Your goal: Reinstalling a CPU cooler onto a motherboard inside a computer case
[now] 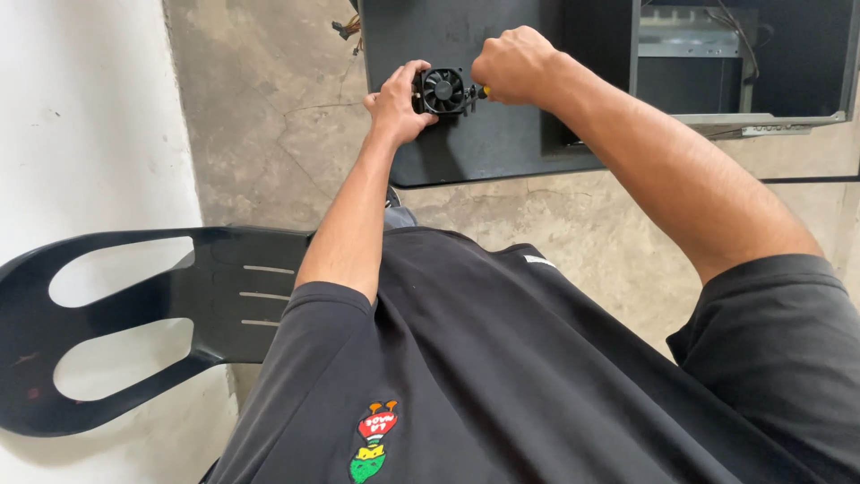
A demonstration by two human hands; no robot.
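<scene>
Here, one small black cooling fan sits at the upper centre of the frame, resting against one dark computer case panel that lies on the concrete floor. Two hands are at work. The left hand is closed on the fan's left edge, fingers curled around its frame. The right hand, just to the right of the fan, is clenched in a fist around one screwdriver, of which only a short yellow-and-black part shows beside the fan's right edge. One open case interior appears in the upper right. One black plastic chair occupies the lower left, and a black T-shirt fills the bottom.
</scene>
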